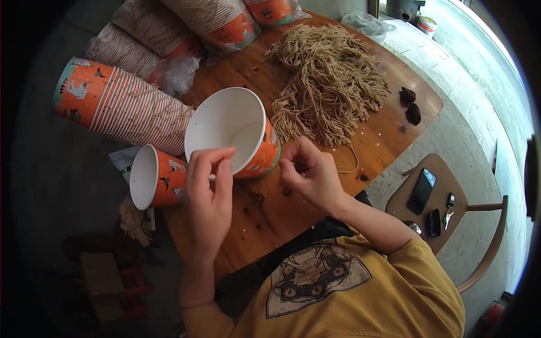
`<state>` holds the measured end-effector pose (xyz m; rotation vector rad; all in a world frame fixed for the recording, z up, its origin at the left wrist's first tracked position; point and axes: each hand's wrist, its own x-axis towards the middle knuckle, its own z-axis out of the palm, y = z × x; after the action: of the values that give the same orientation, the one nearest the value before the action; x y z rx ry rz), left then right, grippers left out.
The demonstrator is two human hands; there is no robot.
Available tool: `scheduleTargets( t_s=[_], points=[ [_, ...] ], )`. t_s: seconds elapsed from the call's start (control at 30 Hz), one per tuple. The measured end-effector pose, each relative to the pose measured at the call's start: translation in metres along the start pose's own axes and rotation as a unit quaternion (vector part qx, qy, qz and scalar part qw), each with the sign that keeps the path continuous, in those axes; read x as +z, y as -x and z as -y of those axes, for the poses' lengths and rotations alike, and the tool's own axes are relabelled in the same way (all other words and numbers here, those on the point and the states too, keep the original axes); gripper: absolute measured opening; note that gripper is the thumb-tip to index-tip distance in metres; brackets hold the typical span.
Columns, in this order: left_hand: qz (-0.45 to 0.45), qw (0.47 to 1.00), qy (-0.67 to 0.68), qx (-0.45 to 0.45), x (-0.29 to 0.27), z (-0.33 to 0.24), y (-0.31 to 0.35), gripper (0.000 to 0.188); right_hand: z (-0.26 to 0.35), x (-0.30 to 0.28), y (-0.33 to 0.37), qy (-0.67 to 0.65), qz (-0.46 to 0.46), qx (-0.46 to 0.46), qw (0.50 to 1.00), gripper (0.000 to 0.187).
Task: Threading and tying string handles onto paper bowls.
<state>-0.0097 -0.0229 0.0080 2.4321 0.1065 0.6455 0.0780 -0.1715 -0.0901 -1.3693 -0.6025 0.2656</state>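
Observation:
My left hand (209, 186) pinches the near rim of an orange paper cup (239, 132) with a white inside, tilted on its side over the wooden table (270, 219). My right hand (309, 172) is closed at the cup's outer wall near its base, fingers pinched on something small that I cannot make out. A thin beige string (352, 160) loops on the table just right of that hand. A big heap of beige strings (329, 81) lies beyond the cup.
A second orange cup (155, 177) lies on its side at the left. Long stacks of nested cups (121, 107) lie across the far left. Two dark lumps (410, 105) sit near the table's right edge. A chair (437, 194) holds a phone and keys.

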Motion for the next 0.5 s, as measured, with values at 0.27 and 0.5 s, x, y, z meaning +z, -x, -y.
scheduleTargets(
  t_s=[0.27, 0.5],
  points=[
    [0.224, 0.953, 0.103, -0.174, 0.007, 0.011, -0.047, 0.025, -0.011, 0.016, -0.024, -0.043, -0.117, 0.001, 0.992, 0.015],
    [0.248, 0.929, 0.183, -0.205, 0.016, 0.012, -0.052, 0.024, -0.008, 0.020, -0.022, 0.020, -0.126, -0.056, 0.990, 0.016]
  ],
)
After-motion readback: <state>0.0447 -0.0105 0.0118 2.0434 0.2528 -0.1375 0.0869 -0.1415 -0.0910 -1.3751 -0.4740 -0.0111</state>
